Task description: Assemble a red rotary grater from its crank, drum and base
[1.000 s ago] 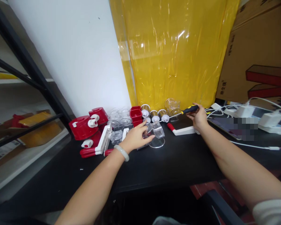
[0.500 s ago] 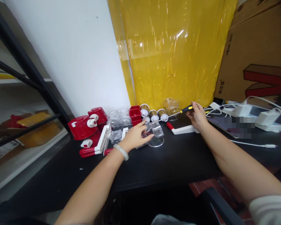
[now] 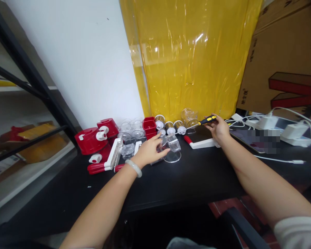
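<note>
My left hand (image 3: pixel 149 151), a pale bangle on its wrist, is closed around a clear plastic part (image 3: pixel 174 142) that stands on a round clear base (image 3: pixel 172 157) on the black table (image 3: pixel 186 180). My right hand (image 3: pixel 219 130) grips the yellow-and-black handle of a screwdriver (image 3: pixel 207 120); its thin shaft points left toward the clear part. A white crank handle with a red knob (image 3: pixel 200 143) lies just under my right hand.
Red housings (image 3: pixel 89 140), white-and-red handles (image 3: pixel 106 166), clear cups (image 3: pixel 131 133) and metal drums (image 3: pixel 170 127) crowd the table's back left. Yellow plastic film (image 3: pixel 189 58) hangs behind. Chargers, cables (image 3: pixel 274 124) and cardboard boxes (image 3: pixel 287 55) sit right; a shelf rack (image 3: pixel 28 103) stands left.
My right hand with the screwdriver has shifted slightly left and down. My left hand has kept its hold on the clear part.
</note>
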A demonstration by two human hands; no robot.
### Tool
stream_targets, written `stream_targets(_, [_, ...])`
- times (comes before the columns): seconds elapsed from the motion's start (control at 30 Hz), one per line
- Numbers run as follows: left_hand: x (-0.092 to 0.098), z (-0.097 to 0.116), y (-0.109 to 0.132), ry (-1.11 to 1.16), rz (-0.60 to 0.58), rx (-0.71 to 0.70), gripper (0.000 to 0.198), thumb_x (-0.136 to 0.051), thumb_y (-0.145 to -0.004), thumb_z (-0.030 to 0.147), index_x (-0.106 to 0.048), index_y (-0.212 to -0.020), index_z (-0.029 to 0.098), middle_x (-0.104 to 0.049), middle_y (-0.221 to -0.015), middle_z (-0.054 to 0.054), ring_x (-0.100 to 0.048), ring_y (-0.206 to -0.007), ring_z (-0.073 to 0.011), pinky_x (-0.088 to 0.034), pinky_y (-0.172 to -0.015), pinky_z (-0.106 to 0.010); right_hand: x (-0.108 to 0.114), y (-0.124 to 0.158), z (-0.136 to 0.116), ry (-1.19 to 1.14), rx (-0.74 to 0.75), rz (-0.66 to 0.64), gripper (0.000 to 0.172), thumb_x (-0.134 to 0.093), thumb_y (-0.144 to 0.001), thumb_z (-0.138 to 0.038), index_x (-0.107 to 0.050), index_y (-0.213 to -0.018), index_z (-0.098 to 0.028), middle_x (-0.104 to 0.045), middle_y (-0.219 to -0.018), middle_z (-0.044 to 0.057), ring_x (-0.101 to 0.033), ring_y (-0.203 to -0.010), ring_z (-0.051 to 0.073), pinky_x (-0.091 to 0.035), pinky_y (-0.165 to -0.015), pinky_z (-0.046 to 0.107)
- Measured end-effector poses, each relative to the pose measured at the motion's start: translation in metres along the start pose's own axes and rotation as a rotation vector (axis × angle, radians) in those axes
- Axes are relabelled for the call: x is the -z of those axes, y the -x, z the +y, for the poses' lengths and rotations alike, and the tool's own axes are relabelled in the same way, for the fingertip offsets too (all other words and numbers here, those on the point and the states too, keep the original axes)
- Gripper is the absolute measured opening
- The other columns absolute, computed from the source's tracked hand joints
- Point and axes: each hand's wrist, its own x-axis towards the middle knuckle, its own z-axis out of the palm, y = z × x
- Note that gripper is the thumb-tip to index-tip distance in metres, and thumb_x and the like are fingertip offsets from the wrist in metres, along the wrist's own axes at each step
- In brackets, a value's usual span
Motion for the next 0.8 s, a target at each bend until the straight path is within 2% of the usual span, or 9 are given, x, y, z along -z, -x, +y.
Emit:
stream_targets(0.17, [0.0001, -0.0005, 0.0005, -0.008, 0.001, -0.014, 0.032, -0.061, -0.086, 0.049, -0.053, -0.072, 0.021, -0.053, -0.145, -0.012, -0.059, -0.124, -0.0297, -0.053, -0.092, -0.041, 0.0031, -0.0042, 0.0026, 0.076, 0.035, -0.018, 0.014, -0.060, -0.084, -0.036, -0.062, -0.094, -0.027, -0.063, -0.073, -0.006, -0.059, -0.050, 0.009, -0.050, -0.052, 0.023])
stream_targets(0.33, [-0.0001, -0.0005, 0.0003, -0.016, -0.002, -0.008, 0.033, -0.061, -0.086, 0.050, -0.053, -0.072, 0.021, -0.051, -0.146, -0.013, -0.060, -0.123, -0.0298, -0.053, -0.091, -0.041, 0.0039, -0.0047, 0.0023, 0.155, 0.103, -0.018, 0.025, -0.066, -0.081, -0.045, -0.061, -0.097, -0.027, -0.060, -0.072, -0.007, -0.051, -0.042, 0.006, -0.045, -0.045, 0.019])
stream_targets(0.43, [-0.0007, -0.0008, 0.0002, -0.010, 0.003, -0.013, 0.032, -0.060, -0.086, 0.050, -0.054, -0.072, 0.021, -0.051, -0.146, -0.013, -0.057, -0.126, -0.0297, -0.053, -0.091, -0.041, 0.0027, -0.0039, 0.0000, 0.170, 0.076, -0.010, 0.029, -0.055, -0.087, -0.051, -0.064, -0.100, -0.026, -0.058, -0.069, -0.004, -0.055, -0.047, 0.008, -0.046, -0.046, 0.021])
stream_targets(0.5, [-0.0009, -0.0010, 0.0002, -0.005, 0.004, -0.014, 0.032, -0.061, -0.086, 0.049, -0.054, -0.072, 0.021, -0.050, -0.148, -0.012, -0.058, -0.125, -0.0297, -0.054, -0.090, -0.041, 0.0014, -0.0032, -0.0016, 0.144, 0.047, -0.002, 0.028, -0.048, -0.090, -0.048, -0.064, -0.100, -0.027, -0.060, -0.074, -0.003, -0.060, -0.054, 0.010, -0.050, -0.052, 0.024])
stream_targets(0.67, [-0.0005, -0.0006, 0.0006, -0.013, 0.006, -0.012, 0.033, -0.061, -0.086, 0.050, -0.053, -0.072, 0.021, -0.051, -0.147, -0.012, -0.061, -0.122, -0.0296, -0.054, -0.090, -0.041, -0.0005, -0.0015, -0.0030, 0.088, 0.024, -0.006, 0.021, -0.050, -0.083, -0.031, -0.063, -0.099, -0.029, -0.064, -0.088, -0.003, -0.066, -0.073, 0.012, -0.055, -0.065, 0.028])
stream_targets(0.8, [-0.0002, -0.0002, 0.0003, -0.012, 0.002, -0.001, 0.033, -0.062, -0.085, 0.050, -0.054, -0.073, 0.021, -0.048, -0.149, -0.012, -0.064, -0.116, -0.0287, -0.054, -0.091, -0.040, 0.0012, -0.0026, -0.0019, 0.097, 0.032, -0.036, 0.024, -0.055, -0.077, -0.025, -0.062, -0.100, -0.027, -0.064, -0.083, -0.003, -0.065, -0.071, 0.012, -0.055, -0.064, 0.027])
